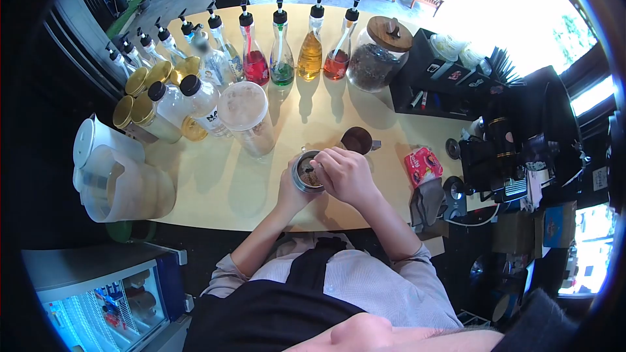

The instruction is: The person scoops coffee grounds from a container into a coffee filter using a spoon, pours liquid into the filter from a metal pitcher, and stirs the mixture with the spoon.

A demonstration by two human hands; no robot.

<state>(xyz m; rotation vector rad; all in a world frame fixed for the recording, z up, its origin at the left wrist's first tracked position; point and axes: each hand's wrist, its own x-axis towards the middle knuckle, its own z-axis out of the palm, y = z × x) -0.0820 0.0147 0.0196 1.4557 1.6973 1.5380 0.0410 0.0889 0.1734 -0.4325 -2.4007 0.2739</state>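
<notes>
My left hand (291,186) is wrapped round the side of a round, metal-rimmed cup (298,176) in front of my chest. Inside it are brownish contents with a dark spot; I cannot make out what they are. Over the cup's right rim, my right hand (347,173) is closed with its fingertips bent down toward the opening. Whatever those fingers pinch, if anything, is hidden. A brown-looking cup with a handle (357,140) stands just beyond my right hand.
Syrup bottles with black pumps (255,58) line the back, beside a wooden-lidded jar (378,65). At left are a frosted-lidded container (246,117), gold-lidded jars (155,120) and plastic pitchers (130,186). A red packet (424,166) and black machine (502,156) are at right.
</notes>
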